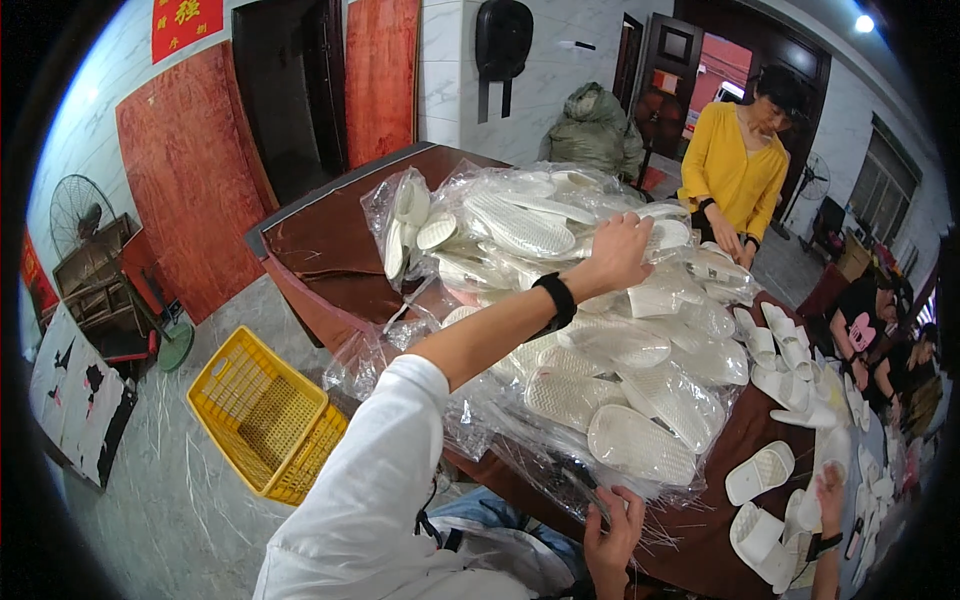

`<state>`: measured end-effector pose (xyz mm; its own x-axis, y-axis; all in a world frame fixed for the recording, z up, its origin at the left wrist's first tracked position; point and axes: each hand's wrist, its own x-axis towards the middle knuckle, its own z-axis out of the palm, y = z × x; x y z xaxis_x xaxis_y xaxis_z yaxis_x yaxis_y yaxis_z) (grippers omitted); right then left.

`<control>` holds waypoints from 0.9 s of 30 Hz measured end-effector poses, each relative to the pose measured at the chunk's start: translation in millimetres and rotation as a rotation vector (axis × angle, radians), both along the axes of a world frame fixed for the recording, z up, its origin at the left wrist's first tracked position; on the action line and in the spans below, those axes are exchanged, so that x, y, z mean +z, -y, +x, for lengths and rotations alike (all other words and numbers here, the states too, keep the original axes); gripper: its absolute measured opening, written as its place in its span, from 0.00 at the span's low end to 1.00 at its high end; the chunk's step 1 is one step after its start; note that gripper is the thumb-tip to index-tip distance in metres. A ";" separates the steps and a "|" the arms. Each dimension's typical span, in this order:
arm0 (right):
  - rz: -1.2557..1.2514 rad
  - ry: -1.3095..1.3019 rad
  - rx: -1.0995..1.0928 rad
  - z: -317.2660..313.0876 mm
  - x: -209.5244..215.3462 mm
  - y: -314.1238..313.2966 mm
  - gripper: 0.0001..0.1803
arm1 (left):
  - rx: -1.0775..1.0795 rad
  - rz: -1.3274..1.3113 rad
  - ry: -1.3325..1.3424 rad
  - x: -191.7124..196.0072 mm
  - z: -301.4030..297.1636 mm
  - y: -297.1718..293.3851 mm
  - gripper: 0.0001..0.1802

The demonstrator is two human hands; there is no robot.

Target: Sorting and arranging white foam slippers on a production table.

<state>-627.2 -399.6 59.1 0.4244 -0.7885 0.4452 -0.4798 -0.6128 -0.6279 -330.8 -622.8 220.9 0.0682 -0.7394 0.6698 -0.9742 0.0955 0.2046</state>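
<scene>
My left hand (620, 250), with a black wristband (555, 304), reaches across a large pile of white slippers (640, 443) in clear plastic bags (480, 410). Its fingers are bent down over a bagged slipper near the far side of the pile. Down by the near table edge is my right hand (613, 540), its fingers half bent and thumb apart, close to the near edge of the plastic. I see nothing in its grasp. Thin loose strands (655, 530) lie beside it. What is under my left fingers is partly hidden.
The pile lies on a brown-covered table (330, 240). Loose white slippers (760, 473) spread to the right, where another person's hand (828, 500) reaches in. A person in yellow (735, 170) stands at the far side. A yellow basket (250, 425) sits on the floor at left.
</scene>
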 end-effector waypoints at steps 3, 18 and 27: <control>0.008 0.030 -0.019 -0.3 -1.5 4.7 0.15 | -0.054 0.131 0.080 0.8 -9.8 13.2 0.33; -0.024 0.111 0.029 6.5 4.6 32.4 0.15 | -0.095 -0.180 0.046 54.6 6.7 9.1 0.23; -0.040 0.143 0.005 -7.5 24.3 43.4 0.17 | -0.373 -0.486 -0.251 116.2 -17.7 -23.0 0.16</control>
<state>-634.7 -443.0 83.4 0.3585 -0.7666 0.5328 -0.3837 -0.6413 -0.6645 -348.4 -599.9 337.1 0.0633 -0.3613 0.9303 -0.7860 0.5564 0.2695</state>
